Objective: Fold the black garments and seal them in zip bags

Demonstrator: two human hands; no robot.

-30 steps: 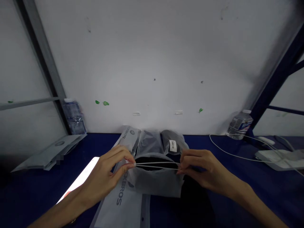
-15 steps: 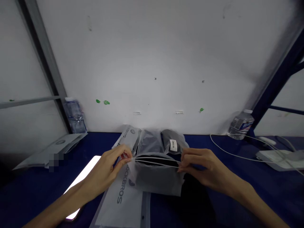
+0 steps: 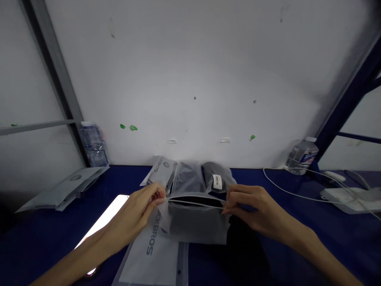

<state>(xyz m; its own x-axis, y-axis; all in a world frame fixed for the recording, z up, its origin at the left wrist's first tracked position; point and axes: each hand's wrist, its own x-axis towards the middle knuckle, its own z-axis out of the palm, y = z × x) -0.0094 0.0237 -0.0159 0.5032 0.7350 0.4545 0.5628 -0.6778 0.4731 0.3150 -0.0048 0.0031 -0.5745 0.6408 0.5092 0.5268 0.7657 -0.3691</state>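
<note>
A frosted zip bag [image 3: 198, 225] with something dark inside is held up between both hands, its mouth gaping slightly along the top. My left hand [image 3: 142, 206] pinches the left end of the bag's mouth. At the right end, my right hand [image 3: 253, 204] pinches the same rim between thumb and fingers. Beneath the bag's left side lies a flat printed ROCKBROS bag [image 3: 151, 258], partly covered. Behind it stand another printed bag [image 3: 162, 169], a frosted bag with dark contents [image 3: 189, 176] and a dark bundle in a bag with a barcode label [image 3: 218, 176].
On the blue table [image 3: 297, 242], a lit phone [image 3: 104, 222] lies under my left forearm. Printed bags [image 3: 71, 182] are stacked at far left. Water bottles [image 3: 93, 145] [image 3: 302, 157] stand in both back corners. A white cable [image 3: 279, 190] runs to a power strip [image 3: 345, 200] on the right.
The two strips of the bag's mouth have shifted slightly relative to each other. Both hands keep their pinch in almost the same places.
</note>
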